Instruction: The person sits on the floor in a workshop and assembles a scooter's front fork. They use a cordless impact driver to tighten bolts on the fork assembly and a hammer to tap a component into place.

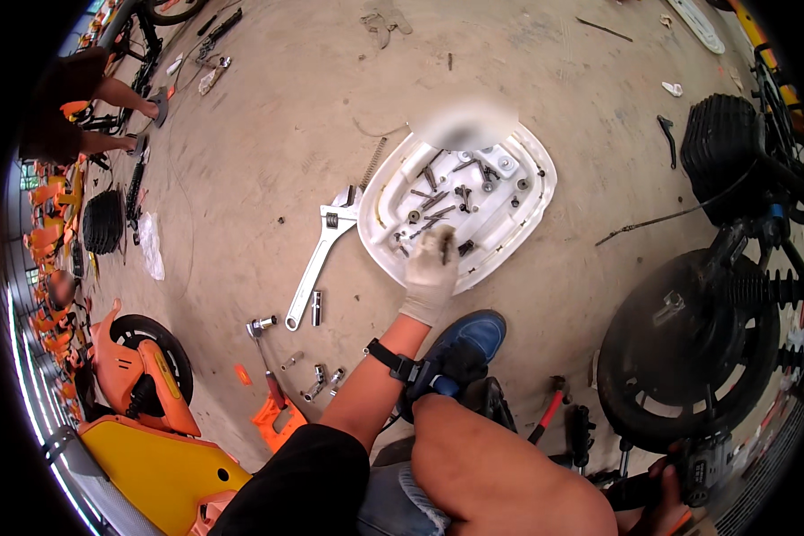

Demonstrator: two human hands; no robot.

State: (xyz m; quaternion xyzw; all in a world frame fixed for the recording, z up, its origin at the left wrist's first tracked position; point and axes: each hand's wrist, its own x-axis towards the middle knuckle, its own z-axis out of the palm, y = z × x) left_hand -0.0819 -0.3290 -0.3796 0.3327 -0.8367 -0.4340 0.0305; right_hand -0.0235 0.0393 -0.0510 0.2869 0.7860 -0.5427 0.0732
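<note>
Head view: my gloved left hand [431,268] reaches into the white tray [523,223].
Fingers: bunched among bolts [433,204]; pinch unclear.
Right hand [679,487]: grips a dark tool.

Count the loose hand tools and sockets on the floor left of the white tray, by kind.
Adjustable wrench: 1
Ratchet handle: 1
Sockets: 5, counting the small ones; some are too small to be sure
Total: 7
The gloved left hand is in the white tray, not on these.
</note>
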